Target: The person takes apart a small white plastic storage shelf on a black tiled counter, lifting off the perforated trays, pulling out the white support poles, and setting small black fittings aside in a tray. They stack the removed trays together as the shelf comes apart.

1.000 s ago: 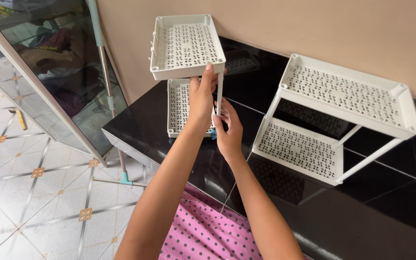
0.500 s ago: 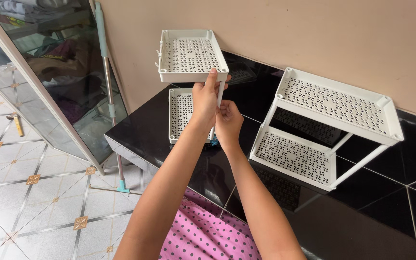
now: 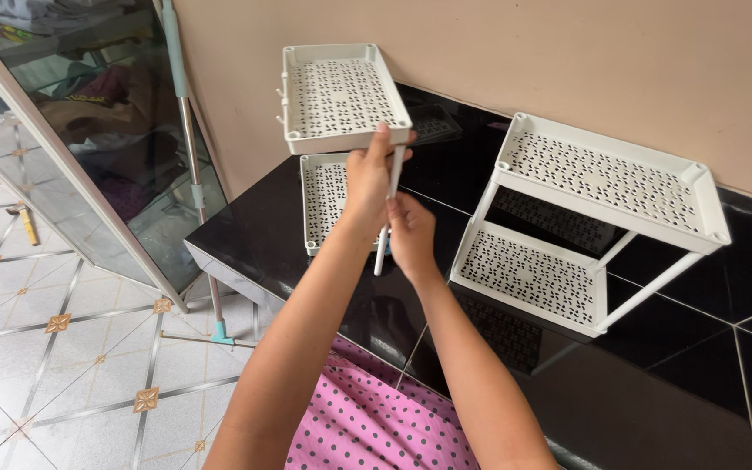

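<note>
White plastic throughout. Left hand [image 3: 367,178] gripped the raised tray [image 3: 341,96] by its near corner, keeping it level above the lower tray [image 3: 328,200] on the black bench [image 3: 254,235]. Right hand [image 3: 411,235] closed round a leg [image 3: 387,213], upright under that corner, prob. to line it up w/ the socket. Finished rack [image 3: 594,218] stood well to the right.

I counted four white perforated trays: one held up [image 3: 341,96], one flat on the counter [image 3: 324,196], and two joined in the assembled rack [image 3: 594,187]. I saw one loose white post [image 3: 387,213], two hands and one mop [image 3: 186,130].
</note>
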A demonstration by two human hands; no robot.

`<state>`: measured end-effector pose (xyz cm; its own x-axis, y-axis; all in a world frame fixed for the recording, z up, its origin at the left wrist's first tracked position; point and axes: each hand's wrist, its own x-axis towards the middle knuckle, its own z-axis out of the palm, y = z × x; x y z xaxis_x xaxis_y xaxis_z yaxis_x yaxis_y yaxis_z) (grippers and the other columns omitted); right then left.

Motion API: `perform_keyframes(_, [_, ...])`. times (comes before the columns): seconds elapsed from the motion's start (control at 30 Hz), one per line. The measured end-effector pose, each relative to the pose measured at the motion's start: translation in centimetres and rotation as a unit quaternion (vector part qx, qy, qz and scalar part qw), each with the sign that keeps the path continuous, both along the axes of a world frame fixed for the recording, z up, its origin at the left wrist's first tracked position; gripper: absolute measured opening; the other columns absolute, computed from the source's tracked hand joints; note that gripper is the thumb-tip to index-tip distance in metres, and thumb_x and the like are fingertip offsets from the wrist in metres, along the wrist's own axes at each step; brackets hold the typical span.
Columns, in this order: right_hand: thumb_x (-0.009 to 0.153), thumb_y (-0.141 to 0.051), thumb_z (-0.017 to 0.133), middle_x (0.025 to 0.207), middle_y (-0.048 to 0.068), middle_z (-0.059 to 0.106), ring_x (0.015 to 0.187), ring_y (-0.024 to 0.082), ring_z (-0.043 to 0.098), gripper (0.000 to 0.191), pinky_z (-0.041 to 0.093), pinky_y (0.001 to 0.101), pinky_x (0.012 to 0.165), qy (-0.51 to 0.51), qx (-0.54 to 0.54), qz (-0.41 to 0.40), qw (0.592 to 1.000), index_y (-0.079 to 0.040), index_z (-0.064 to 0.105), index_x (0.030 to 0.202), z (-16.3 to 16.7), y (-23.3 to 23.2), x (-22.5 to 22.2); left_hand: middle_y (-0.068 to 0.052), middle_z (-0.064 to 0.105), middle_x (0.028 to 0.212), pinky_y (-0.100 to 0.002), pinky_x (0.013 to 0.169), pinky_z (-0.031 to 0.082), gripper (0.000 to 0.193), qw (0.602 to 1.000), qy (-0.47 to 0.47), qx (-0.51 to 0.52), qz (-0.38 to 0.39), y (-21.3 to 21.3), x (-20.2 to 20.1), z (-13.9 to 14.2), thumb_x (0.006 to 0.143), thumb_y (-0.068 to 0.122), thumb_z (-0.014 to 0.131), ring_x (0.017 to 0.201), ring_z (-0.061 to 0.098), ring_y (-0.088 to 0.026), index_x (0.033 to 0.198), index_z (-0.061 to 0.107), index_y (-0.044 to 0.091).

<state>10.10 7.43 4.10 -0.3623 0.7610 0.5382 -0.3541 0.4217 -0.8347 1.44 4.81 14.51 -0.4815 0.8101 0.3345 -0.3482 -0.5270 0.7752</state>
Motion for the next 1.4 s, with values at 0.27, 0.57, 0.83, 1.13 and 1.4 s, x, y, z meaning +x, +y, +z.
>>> perform_keyframes(0.27, [0.11,-0.038,0.039,0.065,-0.001,0.049,0.05,0.009,0.049,0.041,0.044,0.0271,0.047,0.02,-0.176,0.06,0.982,-0.006,0.055,0.129,-2.9,-2.2,1.9,-0.021,0.067,0.132,-0.051,0.106,0.046,0.072,0.992,0.073,-0.099,-0.013,-2.4,-1.5,-0.6,0.096,0.055,0.053,0.123,0.064,-0.032,0.142,0.049,-0.001])
perform_keyframes(0.57, [0.104,-0.013,0.044,0.089,0.009,0.061,0.063,0.013,0.057,0.047,0.046,0.0292,0.054,0.11,-0.287,0.152,0.939,-0.008,0.033,0.149,-2.6,-2.1,1.9,-0.022,0.065,0.13,-0.045,0.102,0.056,0.073,0.999,0.032,-0.029,-0.016,-4.4,-1.7,-3.4,0.096,0.05,0.063,0.12,0.069,-0.032,0.139,0.049,-0.007])
perform_keyframes(0.83, [0.107,-0.012,0.05,0.103,0.02,0.068,0.061,0.014,0.055,0.034,0.044,0.0293,0.047,0.048,-0.24,0.097,0.965,-0.007,0.033,0.136,-2.7,-2.2,1.8,-0.018,0.066,0.127,-0.041,0.099,0.059,0.061,0.999,0.035,0.008,-0.021,-5.2,-3.1,-5.1,0.099,0.04,0.063,0.116,0.07,-0.027,0.136,0.053,-0.007])
perform_keyframes(1.13, [0.103,-0.003,0.05,0.11,0.018,0.07,0.075,0.018,0.066,0.031,0.06,0.0348,0.065,-0.008,-0.152,0.094,0.984,-0.007,0.029,0.124,-4.0,-0.5,2.0,-0.016,0.071,0.111,-0.033,0.074,0.06,0.041,0.97,0.18,-0.127,0.107,-4.2,-2.0,-11.9,0.093,0.017,0.066,0.09,0.076,-0.02,0.129,0.06,-0.002])
perform_keyframes(1.4, [0.1,-0.005,0.062,0.095,0.016,0.067,0.068,0.016,0.069,0.057,0.064,0.0349,0.057,-0.112,-0.12,0.045,0.985,-0.006,0.028,0.146,-2.2,-3.4,2.2,-0.015,0.077,0.095,-0.031,0.058,0.057,0.047,0.935,0.225,-0.258,0.089,-2.7,-2.4,-9.8,0.09,0.018,0.074,0.074,0.072,-0.017,0.129,0.06,-0.005])
